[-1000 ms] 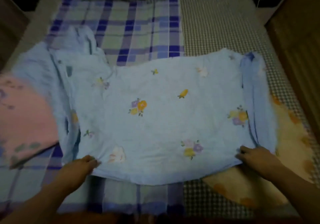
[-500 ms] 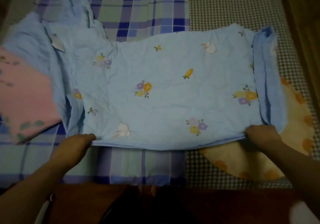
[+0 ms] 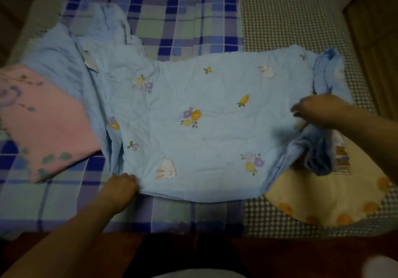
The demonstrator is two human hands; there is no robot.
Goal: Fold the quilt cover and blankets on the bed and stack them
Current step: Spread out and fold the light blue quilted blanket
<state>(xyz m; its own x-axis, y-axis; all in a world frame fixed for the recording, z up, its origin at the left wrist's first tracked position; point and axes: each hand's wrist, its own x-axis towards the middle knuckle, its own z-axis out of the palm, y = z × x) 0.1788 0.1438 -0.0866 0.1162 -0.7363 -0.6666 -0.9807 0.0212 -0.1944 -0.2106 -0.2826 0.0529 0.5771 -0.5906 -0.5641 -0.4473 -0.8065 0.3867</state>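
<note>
The light blue quilt cover (image 3: 200, 124) lies spread across the middle of the bed (image 3: 185, 19), a soft, thin, crumpled cloth printed with small flower sprigs, a carrot and white rabbits; its near edge is fairly straight, while the end left of its centre is bunched in loose ridges and the end right of its centre is doubled over in a darker blue roll. The left hand (image 3: 121, 188) sits at the cover's near-left corner with its fingers curled onto the hem, pinning and pinching that corner against the bed. The right hand (image 3: 318, 110) is raised above the cover's right end and blurred; blue cloth hangs just beneath it, so it probably has hold of that folded end, but whether its fingers are clenched on the cloth I cannot tell. The step in hand looks like bringing the right end over toward the left to halve the cover. To do it well, the left corner should be held anchored, the right end lifted clear so that it does not drag creases along, its hem laid edge to edge on the left hem, and the bunched left end smoothed flat first. Left of the cover a pink blanket (image 3: 43, 124) lies partly under its edge; right of it and nearer, a yellow blanket (image 3: 318, 200) with orange spots shows from beneath.
</note>
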